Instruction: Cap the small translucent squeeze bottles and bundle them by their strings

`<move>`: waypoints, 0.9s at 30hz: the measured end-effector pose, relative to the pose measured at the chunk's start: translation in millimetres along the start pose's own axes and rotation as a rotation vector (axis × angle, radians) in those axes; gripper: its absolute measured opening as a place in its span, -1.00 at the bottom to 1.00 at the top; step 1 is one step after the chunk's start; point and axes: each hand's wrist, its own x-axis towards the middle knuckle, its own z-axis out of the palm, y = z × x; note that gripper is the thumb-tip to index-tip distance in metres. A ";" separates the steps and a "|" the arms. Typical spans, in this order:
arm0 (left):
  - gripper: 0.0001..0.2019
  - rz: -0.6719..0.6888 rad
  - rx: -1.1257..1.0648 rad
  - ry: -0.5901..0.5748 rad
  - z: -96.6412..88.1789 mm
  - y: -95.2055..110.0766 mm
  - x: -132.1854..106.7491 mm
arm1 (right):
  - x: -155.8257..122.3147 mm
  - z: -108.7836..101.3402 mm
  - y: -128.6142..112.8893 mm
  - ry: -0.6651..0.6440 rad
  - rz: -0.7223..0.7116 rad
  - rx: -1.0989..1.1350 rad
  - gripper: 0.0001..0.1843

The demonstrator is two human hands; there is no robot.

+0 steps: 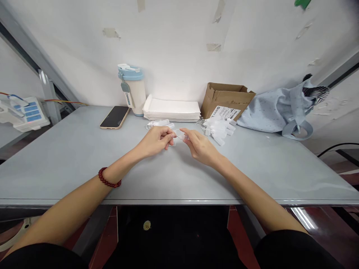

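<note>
Both my hands meet over the middle of the grey table. My left hand, with a red bead bracelet on its wrist, is closed with its fingertips pinching a small clear plastic piece. My right hand pinches the same piece from the other side. A pile of similar small clear plastic pieces lies just beyond my right hand. A few more clear pieces lie just beyond my left hand.
Along the wall stand a blue-lidded tumbler, a stack of white sheets, an open cardboard box and a light blue cloth bag. A dark phone lies left of the tumbler. A white device with blue buttons sits far left.
</note>
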 end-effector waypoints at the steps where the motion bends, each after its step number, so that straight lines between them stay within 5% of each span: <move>1: -0.77 -0.001 -0.003 0.005 1.0 0.2 -0.1 | 0.0 0.2 -0.1 0.006 -0.004 0.003 -0.59; 15: -0.79 0.005 -0.014 0.023 7.0 -3.6 -0.6 | -0.7 6.1 0.1 0.036 -0.045 -0.014 -0.63; 27: -0.71 -0.028 0.006 0.062 -8.0 -11.3 6.8 | 1.9 0.7 14.3 0.084 0.007 -0.023 -0.65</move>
